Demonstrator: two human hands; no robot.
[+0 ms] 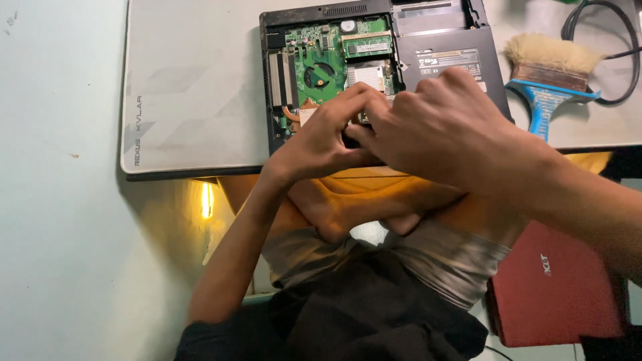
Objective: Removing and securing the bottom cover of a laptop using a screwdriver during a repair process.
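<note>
Fingers [364, 100] of both hands are bunched together, tips meeting at one spot on the opened laptop [374, 67]; what they pinch is hidden. Left hand [324, 134] and right hand [441, 124] touch over the near edge of the laptop base. Its exposed green motherboard [317, 57] with fan lies just beyond the fingertips. The laptop rests on a grey desk mat [194, 80], toward the mat's near edge. A blue-handled brush [552, 70] lies near the right edge. A red laptop lid [555, 284] sits beside the person's lap.
</note>
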